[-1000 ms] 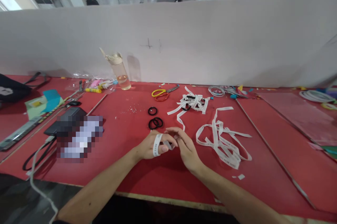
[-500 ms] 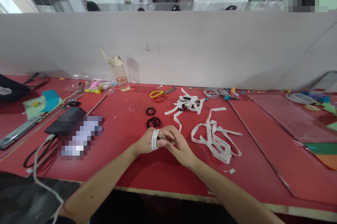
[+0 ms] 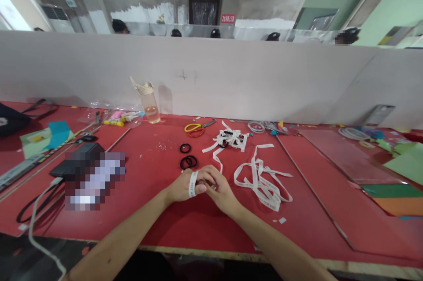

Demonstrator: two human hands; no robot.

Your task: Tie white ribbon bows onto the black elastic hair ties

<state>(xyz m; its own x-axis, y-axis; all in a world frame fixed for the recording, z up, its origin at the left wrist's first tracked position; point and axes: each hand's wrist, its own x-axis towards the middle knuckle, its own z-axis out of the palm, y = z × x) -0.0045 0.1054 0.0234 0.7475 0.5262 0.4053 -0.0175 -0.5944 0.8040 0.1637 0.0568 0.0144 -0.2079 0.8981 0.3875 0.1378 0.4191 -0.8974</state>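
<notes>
My left hand and my right hand meet over the red table near its front edge. A white printed ribbon is wrapped round the left hand, across the back of its fingers. The right hand's fingers are curled over the left fingertips; what they pinch is hidden. Just beyond the hands lie black hair ties, two overlapping, and a single black hair tie. Right of the hands is a loose tangle of white printed ribbon. Further back sits a heap of ribbon strips with black rings among them.
Scissors with yellow and red handles lie behind the hair ties. A water bottle stands by the white partition. To the left are a black box with a cable and a blurred-out object. Coloured sheets lie right.
The camera view has tilted up, showing more of the far wall and an exit sign. Both hands stay together with the ribbon round the left; the fingers have shifted only slightly.
</notes>
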